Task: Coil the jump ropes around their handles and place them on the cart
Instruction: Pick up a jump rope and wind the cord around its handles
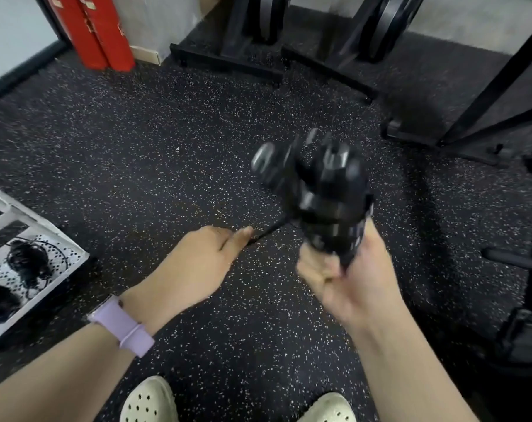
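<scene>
black rubber flooring [155,153] flecked with white fills most of the view, and over it the right hand [347,278] holds up a bundle of black jump rope handles [319,190], its fingers curled round the lower end so the handles stick up and away from the person, blurred, with grey caps just visible at the far tips. dark rope is wound round the bundle, though the blur hides how many turns. from the bundle's near left side a short length of black rope [267,231] runs taut down and left to the left hand [197,263], which pinches it between thumb and forefinger, the other fingers tucked underneath and out of sight. the two hands are near each other but apart, joined only by that strand. a lilac watch strap [124,327] wraps the left wrist. at the left edge, nearer than the hands, sits a white cart [75,254] with a perforated shelf, and on that shelf lie coiled black jump ropes [27,263], one bundle towards the corner and another darker mass at the very edge of the picture. far left stand red boxes [103,35] against the wall; black equipment frames [228,56] rest on the floor at the far side and along the right. two pale perforated clogs [149,400] show at the near edge.
</scene>
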Tool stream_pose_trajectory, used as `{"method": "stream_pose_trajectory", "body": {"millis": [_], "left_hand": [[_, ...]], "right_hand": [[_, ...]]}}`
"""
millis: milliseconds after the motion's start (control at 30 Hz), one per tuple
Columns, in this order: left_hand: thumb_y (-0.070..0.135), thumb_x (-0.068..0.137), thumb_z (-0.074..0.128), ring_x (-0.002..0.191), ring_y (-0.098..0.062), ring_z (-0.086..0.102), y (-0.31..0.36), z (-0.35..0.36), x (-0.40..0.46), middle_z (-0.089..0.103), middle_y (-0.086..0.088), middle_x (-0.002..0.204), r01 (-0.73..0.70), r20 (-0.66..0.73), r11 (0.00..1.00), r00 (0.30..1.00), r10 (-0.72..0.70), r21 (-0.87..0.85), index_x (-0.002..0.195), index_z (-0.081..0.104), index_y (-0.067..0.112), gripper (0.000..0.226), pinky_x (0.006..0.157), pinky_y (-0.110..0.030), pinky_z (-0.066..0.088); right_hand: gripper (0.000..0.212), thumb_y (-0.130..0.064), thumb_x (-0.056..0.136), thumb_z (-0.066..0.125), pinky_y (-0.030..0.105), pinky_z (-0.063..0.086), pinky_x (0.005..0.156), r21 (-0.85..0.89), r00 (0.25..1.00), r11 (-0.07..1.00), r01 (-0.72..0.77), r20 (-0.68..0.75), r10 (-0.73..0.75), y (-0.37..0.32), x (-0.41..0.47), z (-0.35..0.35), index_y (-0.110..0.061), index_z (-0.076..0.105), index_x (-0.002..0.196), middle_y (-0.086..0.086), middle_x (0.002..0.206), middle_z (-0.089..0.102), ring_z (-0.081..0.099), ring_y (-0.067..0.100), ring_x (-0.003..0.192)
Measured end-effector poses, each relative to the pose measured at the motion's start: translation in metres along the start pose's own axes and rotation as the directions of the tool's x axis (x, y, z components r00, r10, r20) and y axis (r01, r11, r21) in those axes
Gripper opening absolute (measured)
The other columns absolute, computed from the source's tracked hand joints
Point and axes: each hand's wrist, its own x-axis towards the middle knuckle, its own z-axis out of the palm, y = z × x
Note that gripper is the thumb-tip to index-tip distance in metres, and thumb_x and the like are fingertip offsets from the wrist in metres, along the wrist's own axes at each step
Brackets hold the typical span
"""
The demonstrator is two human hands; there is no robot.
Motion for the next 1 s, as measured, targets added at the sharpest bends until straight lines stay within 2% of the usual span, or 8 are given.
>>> {"method": "stream_pose_trajectory", "body": {"millis": [100, 167, 233, 333, 433, 567, 800, 1000], "left_hand": [[0.060, 0.101, 0.027, 0.048, -0.009, 0.036, 0.017, 0.005, -0.014, 0.041, 0.007, 0.053, -0.062, 0.087, 0.997, 0.995, 0.058, 0.043, 0.066, 0.044, 0.017, 0.058, 0.054, -0.027, 0.037], [0.062, 0.100, 0.025, 0.046, -0.010, 0.036, 0.026, 0.009, -0.022, 0.042, 0.006, 0.052, -0.117, 0.072, 0.985, 0.991, 0.108, 0.124, 0.064, 0.042, 0.017, 0.060, 0.051, -0.025, 0.037], [0.063, 0.099, 0.021, 0.043, -0.008, 0.039, 0.027, 0.009, -0.025, 0.045, 0.005, 0.050, -0.134, 0.053, 0.962, 0.991, 0.124, 0.240, 0.064, 0.046, 0.019, 0.062, 0.047, -0.023, 0.036], [0.063, 0.097, 0.017, 0.040, -0.006, 0.040, 0.018, -0.007, -0.020, 0.048, 0.007, 0.049, -0.113, -0.002, 0.928, 0.993, 0.122, 0.356, 0.066, 0.052, 0.021, 0.062, 0.042, -0.019, 0.037], [0.056, 0.101, 0.032, 0.036, -0.009, 0.041, 0.007, -0.022, -0.013, 0.045, 0.007, 0.042, -0.105, -0.195, 0.903, 0.960, 0.201, 0.417, 0.058, 0.047, 0.020, 0.058, 0.040, -0.024, 0.037], [0.056, 0.100, 0.040, 0.046, -0.012, 0.045, 0.005, -0.026, -0.005, 0.043, 0.007, 0.051, -0.189, -0.286, 0.842, 0.884, 0.371, 0.506, 0.057, 0.041, 0.021, 0.055, 0.046, -0.028, 0.041], [0.056, 0.098, 0.045, 0.050, -0.009, 0.033, -0.011, -0.032, -0.003, 0.038, 0.008, 0.057, -0.246, -0.102, 0.959, 0.960, 0.261, 0.137, 0.063, 0.039, 0.012, 0.056, 0.053, -0.028, 0.028], [0.052, 0.093, 0.057, 0.064, -0.012, 0.045, 0.006, -0.019, -0.016, 0.045, -0.002, 0.069, -0.063, 0.076, 0.791, 0.988, 0.137, -0.609, 0.072, 0.048, 0.021, 0.038, 0.067, -0.037, 0.044]], "right_hand": [[0.033, -0.030, 0.109, 0.042, 0.023, 0.017, 0.041, 0.108, 0.895, 0.994, 0.033, -0.445, 0.018, -0.006, 0.016, -0.024, -0.015, 0.057, 0.084, -0.002, 0.053, 0.038, 0.023, 0.007, 0.040], [0.033, -0.034, 0.111, 0.041, 0.025, 0.024, 0.043, -0.317, 0.796, 0.948, -0.028, -0.580, -0.171, -0.006, 0.019, -0.032, -0.013, 0.055, 0.090, 0.000, 0.057, 0.048, 0.033, 0.010, 0.039], [0.038, -0.036, 0.111, 0.042, 0.020, 0.034, 0.044, -0.784, 0.770, 0.615, -0.089, -0.445, -0.457, 0.001, 0.017, -0.035, -0.012, 0.051, 0.083, -0.002, 0.061, 0.053, 0.044, 0.004, 0.043], [0.035, -0.042, 0.109, 0.038, 0.028, 0.038, 0.051, -0.968, 0.761, 0.210, -0.138, -0.239, -0.603, 0.002, 0.015, -0.045, -0.015, 0.050, 0.091, -0.001, 0.067, 0.056, 0.054, 0.009, 0.057], [0.034, -0.046, 0.108, 0.036, 0.041, 0.047, 0.062, -0.962, 0.807, -0.020, -0.271, -0.216, -0.550, 0.003, 0.022, -0.054, -0.017, 0.051, 0.097, 0.006, 0.074, 0.063, 0.061, 0.032, 0.069], [0.030, -0.046, 0.107, 0.044, 0.041, 0.057, 0.070, -0.962, 0.951, -0.127, -0.244, -0.212, -0.224, 0.017, 0.027, -0.045, -0.021, 0.059, 0.100, 0.004, 0.082, 0.067, 0.065, 0.028, 0.072], [0.036, -0.039, 0.107, 0.051, 0.029, 0.045, 0.048, -0.980, 0.956, 0.197, 0.014, 0.070, 0.283, 0.027, 0.011, -0.010, -0.016, 0.058, 0.080, -0.005, 0.059, 0.063, 0.059, 0.014, 0.046], [0.025, -0.032, 0.100, 0.061, 0.018, 0.034, 0.046, -0.462, 0.936, 0.877, -0.134, 0.232, 0.265, 0.027, 0.005, 0.003, -0.019, 0.065, 0.078, 0.000, 0.061, 0.050, 0.044, 0.011, 0.046]]}}
